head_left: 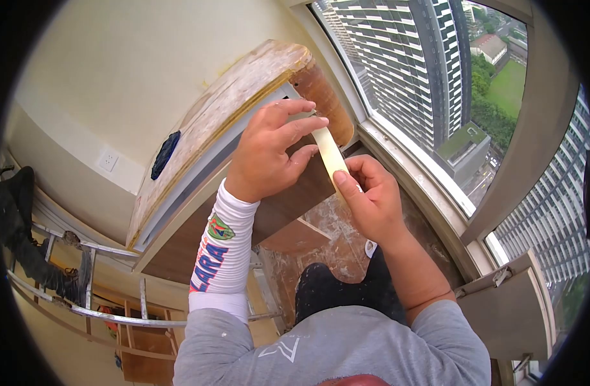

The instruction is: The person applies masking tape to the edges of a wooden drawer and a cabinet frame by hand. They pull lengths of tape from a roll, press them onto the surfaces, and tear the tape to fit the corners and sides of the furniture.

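Observation:
A pale yellow strip (331, 153), flat and narrow like tape, stretches between my two hands. My right hand (372, 196) pinches its lower end between thumb and fingers. At the strip's upper end is my left hand (276, 148), its fingers curved and the thumb apart from them; the index and middle fingertips lie at the strip's top. A white printed sleeve (224, 244) covers my left forearm. Behind the hands stands a wooden cabinet with a worn, whitish top (211, 103) and a curved brown end (324, 96).
A dark blue object (165, 155) lies on the cabinet top. A metal ladder (144, 299) with dark cloth (25, 219) over it is at the left. Large windows (398, 58) are on the right. A loose panel (510, 309) leans at the lower right. The brown floor (340, 231) is dusty.

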`<action>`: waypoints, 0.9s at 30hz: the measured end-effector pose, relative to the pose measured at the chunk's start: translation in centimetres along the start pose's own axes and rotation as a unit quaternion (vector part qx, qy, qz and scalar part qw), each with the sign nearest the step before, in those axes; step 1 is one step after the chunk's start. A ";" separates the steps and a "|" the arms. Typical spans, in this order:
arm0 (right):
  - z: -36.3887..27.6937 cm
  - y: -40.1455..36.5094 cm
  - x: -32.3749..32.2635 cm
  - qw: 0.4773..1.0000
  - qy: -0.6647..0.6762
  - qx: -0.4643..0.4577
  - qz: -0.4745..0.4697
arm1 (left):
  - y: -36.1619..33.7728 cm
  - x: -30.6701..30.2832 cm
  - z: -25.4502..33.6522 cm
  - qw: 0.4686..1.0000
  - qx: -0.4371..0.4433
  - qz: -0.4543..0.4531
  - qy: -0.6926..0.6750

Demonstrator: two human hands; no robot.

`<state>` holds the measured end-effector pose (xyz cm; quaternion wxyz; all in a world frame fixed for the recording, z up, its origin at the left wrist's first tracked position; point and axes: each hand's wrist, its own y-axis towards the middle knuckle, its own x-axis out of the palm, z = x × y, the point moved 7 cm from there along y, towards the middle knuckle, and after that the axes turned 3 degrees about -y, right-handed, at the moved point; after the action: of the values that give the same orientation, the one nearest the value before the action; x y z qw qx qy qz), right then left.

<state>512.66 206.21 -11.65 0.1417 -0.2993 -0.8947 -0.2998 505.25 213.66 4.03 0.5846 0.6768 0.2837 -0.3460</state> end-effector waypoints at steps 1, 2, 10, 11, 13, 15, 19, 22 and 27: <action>-0.1 0.0 0.1 1.000 0.005 -0.015 -0.002 | 0.0 0.1 -0.1 1.000 0.018 0.001 0.004; -0.1 0.0 0.1 1.000 0.005 -0.017 -0.004 | -0.1 0.3 -0.5 0.999 0.036 0.003 0.009; 0.2 -0.1 0.2 0.999 -0.034 -0.013 -0.025 | -0.2 -0.2 -1.6 0.995 -0.029 0.084 -0.035; 0.3 0.0 0.2 0.999 -0.041 -0.017 -0.025 | -0.3 -0.1 -1.6 0.991 -0.075 0.095 -0.056; 0.2 0.1 0.4 0.998 -0.050 -0.020 -0.021 | -0.4 0.0 -1.8 0.987 -0.109 0.095 -0.066; 0.1 0.1 0.4 0.998 -0.048 -0.026 -0.014 | -0.3 -0.2 -1.7 0.993 -0.085 0.075 -0.043; 0.2 0.1 0.2 0.998 -0.044 -0.032 -0.008 | 0.2 -0.4 -1.4 0.996 -0.050 0.067 -0.022; -0.4 0.2 0.3 0.997 -0.075 -0.018 -0.017 | 0.0 -0.3 -2.1 0.993 -0.071 0.098 -0.006; -0.7 0.6 0.1 0.995 -0.093 0.028 -0.010 | 0.2 -0.3 -2.1 0.984 -0.116 0.138 -0.008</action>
<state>512.97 206.24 -10.80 0.0637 -0.3125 -0.9151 -0.2468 505.50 215.70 4.52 0.7038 0.6340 0.2212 -0.2318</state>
